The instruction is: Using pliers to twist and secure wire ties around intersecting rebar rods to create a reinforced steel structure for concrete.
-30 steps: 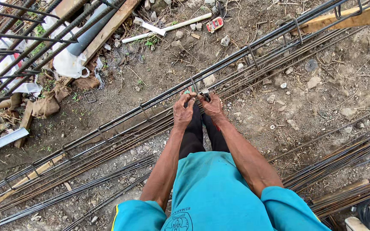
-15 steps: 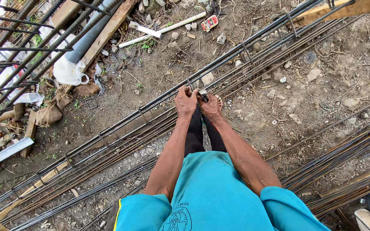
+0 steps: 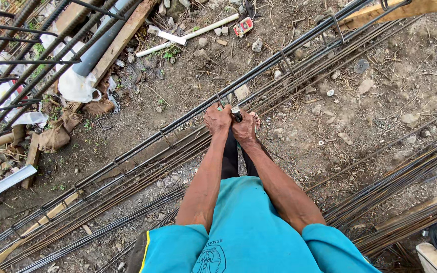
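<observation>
Left hand (image 3: pixel 217 119) clenched on the long rebar cage (image 3: pixel 178 124) lying across the dirt ground (image 3: pixel 380 101). Right hand (image 3: pixel 244 126) beside it, touching, gripping a dark-handled tool (image 3: pixel 236 114) at the same bar. White pipe (image 3: pixel 188 35) well apart.

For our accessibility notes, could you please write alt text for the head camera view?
Seen from above, a person's left hand and right hand grip a long steel rebar cage lying across bare dirt ground, with loose bars nearby.

Teal shirt (image 3: pixel 249 232) — rusty-brown rebar (image 3: pixel 142 151)
</observation>
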